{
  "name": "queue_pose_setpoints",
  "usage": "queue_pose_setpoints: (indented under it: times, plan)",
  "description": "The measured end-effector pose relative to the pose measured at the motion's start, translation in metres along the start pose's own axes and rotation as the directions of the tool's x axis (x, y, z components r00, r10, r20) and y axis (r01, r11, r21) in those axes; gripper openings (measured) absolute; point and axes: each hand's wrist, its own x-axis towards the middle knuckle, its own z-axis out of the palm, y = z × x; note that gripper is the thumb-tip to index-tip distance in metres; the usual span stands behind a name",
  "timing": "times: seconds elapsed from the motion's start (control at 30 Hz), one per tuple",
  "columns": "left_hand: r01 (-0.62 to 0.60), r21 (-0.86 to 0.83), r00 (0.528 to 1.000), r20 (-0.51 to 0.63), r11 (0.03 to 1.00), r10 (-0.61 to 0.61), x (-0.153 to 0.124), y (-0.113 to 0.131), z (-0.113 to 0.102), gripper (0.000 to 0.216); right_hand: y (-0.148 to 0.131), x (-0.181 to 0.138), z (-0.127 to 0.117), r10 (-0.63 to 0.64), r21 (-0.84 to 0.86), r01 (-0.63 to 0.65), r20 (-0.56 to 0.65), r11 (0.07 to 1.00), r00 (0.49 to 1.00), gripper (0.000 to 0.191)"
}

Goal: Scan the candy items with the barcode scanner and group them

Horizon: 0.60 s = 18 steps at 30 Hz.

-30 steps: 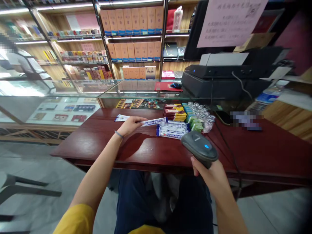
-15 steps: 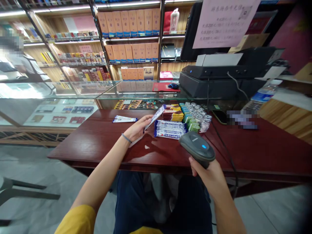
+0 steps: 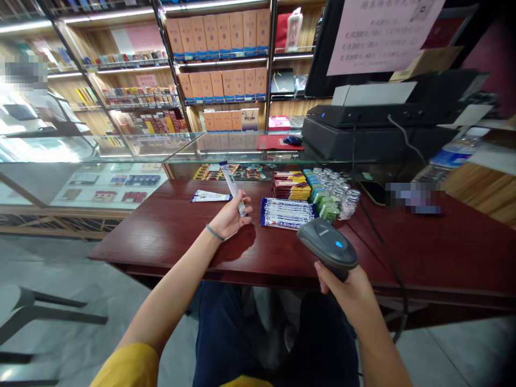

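My left hand grips a slim white-and-purple snack packet above the dark red table, its far end tilted up. Left of that hand, more packets of the same look lie on the wood. In my right hand is a grey barcode scanner with a blue light on top, its head pointing forward and left. A stack of white-and-purple packets lies between the two hands. Behind it are yellow-and-brown packets, green and blue packs and clear silver-lidded jars.
A glass display counter borders the table's far side. At right are a black monitor, a water bottle, a phone and a cable trailing over the table edge. A person is at far left; a grey stool stands lower left.
My left hand has turned the packet from leaning right to leaning left, away from the stack. My right hand keeps the scanner in nearly the same place. The view has shifted slightly.
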Motion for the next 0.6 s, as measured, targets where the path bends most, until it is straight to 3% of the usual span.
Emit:
queue_pose_setpoints:
  times: [0.23, 0.37, 0.47, 0.6]
  plan:
    - [0.112, 0.029, 0.992, 0.047, 0.993, -0.113, -0.003, 0.006, 0.001, 0.043, 0.006, 0.001, 0.0, 0.004, -0.03, -0.004, -0.009, 1.0, 1.0, 0.029]
    - [0.047, 0.246, 0.996, 0.066, 0.968, -0.065, -0.002, 0.002, 0.0, 0.045, 0.007, 0.001, -0.002, 0.01, -0.042, -0.01, 0.007, 0.999, 1.0, 0.028]
    - [-0.067, 0.525, 0.998, 0.032, 0.848, 0.059, 0.001, -0.003, -0.001, 0.048, 0.004, 0.0, -0.002, 0.008, -0.035, -0.008, 0.008, 0.999, 1.0, 0.029]
    - [-0.215, 0.803, 0.964, 0.084, 0.555, 0.253, 0.004, -0.004, -0.006, 0.045, -0.002, -0.002, -0.003, -0.014, -0.046, 0.014, -0.009, 0.999, 1.0, 0.029]
